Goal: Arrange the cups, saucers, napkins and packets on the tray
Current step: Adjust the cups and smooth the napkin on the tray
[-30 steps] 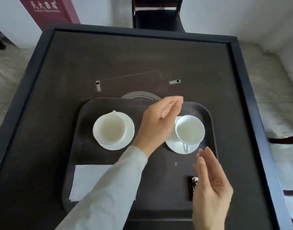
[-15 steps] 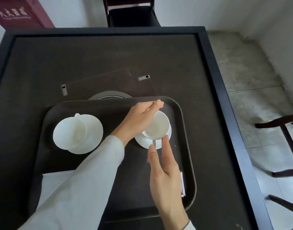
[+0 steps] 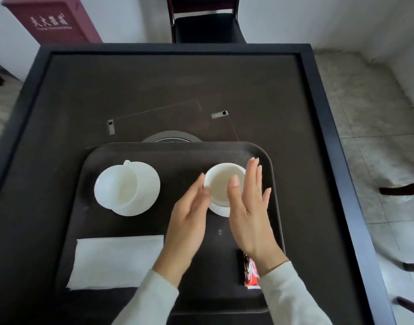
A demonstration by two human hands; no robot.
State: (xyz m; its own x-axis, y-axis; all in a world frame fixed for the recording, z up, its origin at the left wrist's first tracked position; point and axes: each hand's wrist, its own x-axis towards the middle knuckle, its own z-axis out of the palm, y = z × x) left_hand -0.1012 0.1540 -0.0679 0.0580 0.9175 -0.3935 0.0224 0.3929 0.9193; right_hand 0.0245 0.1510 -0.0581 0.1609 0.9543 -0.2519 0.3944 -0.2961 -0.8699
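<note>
A dark tray (image 3: 178,151) lies on the table. On its left a white cup (image 3: 117,184) sits on a white saucer (image 3: 149,184). On its right a second white cup (image 3: 221,181) rests on its saucer (image 3: 219,211). My left hand (image 3: 189,221) is at the right cup's left side, fingertips touching its rim. My right hand (image 3: 250,207) is held flat and upright along the cup's right side, fingers apart, covering part of it. A white napkin (image 3: 117,261) lies at the tray's front left. A red packet (image 3: 250,270) lies at the front right, partly under my right wrist.
The dark table (image 3: 318,113) has a raised frame. A round metal disc (image 3: 172,138) and a flat dark panel (image 3: 166,118) lie behind the tray. A chair (image 3: 206,22) stands beyond the far edge, and a red box (image 3: 51,19) at back left.
My left hand has come off the top of the right cup to its left side. My right hand has moved up from in front of the cup to its right side.
</note>
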